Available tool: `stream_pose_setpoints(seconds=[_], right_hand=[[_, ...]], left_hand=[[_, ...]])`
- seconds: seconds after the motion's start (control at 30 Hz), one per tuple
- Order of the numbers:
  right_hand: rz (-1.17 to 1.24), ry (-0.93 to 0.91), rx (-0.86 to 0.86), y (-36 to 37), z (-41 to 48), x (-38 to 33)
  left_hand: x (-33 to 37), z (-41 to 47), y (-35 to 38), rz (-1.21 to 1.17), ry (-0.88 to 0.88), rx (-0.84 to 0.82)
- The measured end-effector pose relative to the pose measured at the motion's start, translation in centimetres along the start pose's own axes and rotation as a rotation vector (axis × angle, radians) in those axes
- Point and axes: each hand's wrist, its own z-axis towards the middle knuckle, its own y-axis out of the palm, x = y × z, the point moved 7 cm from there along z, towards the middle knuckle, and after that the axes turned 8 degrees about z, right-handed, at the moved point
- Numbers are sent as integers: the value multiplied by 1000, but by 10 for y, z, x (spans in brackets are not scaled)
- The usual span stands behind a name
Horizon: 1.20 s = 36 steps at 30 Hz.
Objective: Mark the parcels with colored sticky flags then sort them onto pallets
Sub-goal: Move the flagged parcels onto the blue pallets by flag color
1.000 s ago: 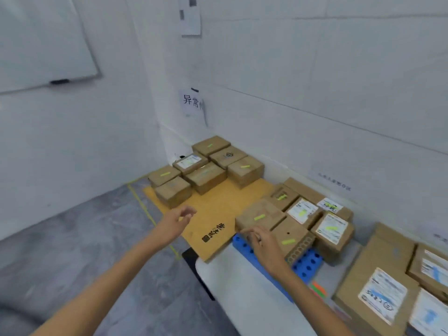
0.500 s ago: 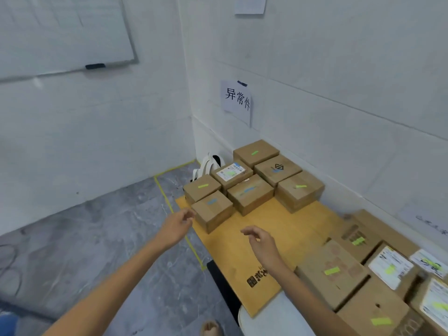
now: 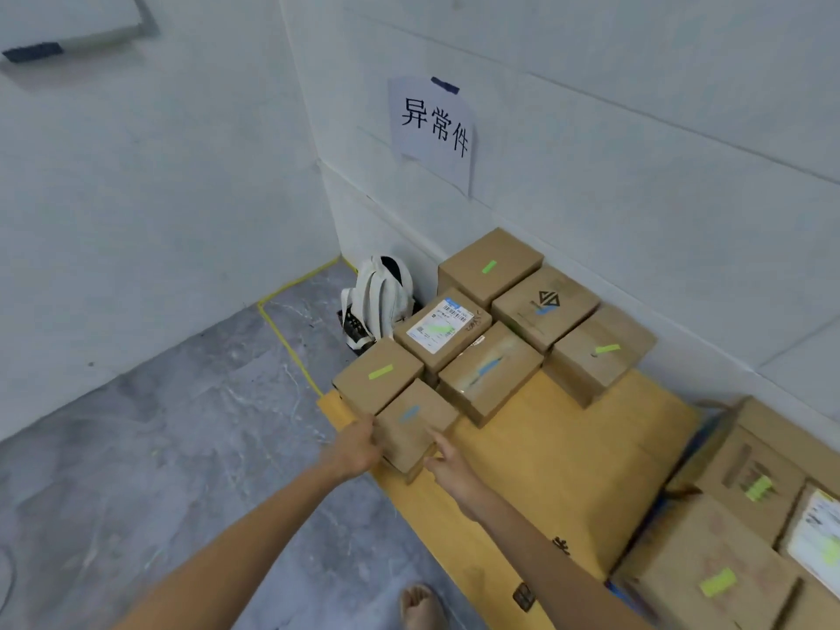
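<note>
Left hand (image 3: 357, 450), right hand (image 3: 447, 466) flank blue-flagged parcel (image 3: 416, 429) at pallet (image 3: 568, 447) corner — right grip wide, left unclear.

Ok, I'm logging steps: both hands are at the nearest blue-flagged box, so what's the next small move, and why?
Probably close both hands on the blue-flagged box: the left hand is against its left side, the right hand at its near corner, and neither clearly grips it.
</note>
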Motion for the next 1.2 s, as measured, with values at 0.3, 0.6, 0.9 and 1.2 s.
stream_pose_setpoints(seconds=[0.3, 0.6, 0.9, 1.2], right_hand=[[255, -11, 220, -6, -26, 23], [215, -377, 600, -28, -146, -22], [254, -540, 1050, -91, -341, 6], [440, -574, 1390, -141, -485, 90]], left_hand=[[-1, -17, 19, -426, -51, -352], [73, -60, -4, -349, 329, -162], [229, -194, 46, -208, 959, -219], [325, -301, 139, -102, 1173, -452]])
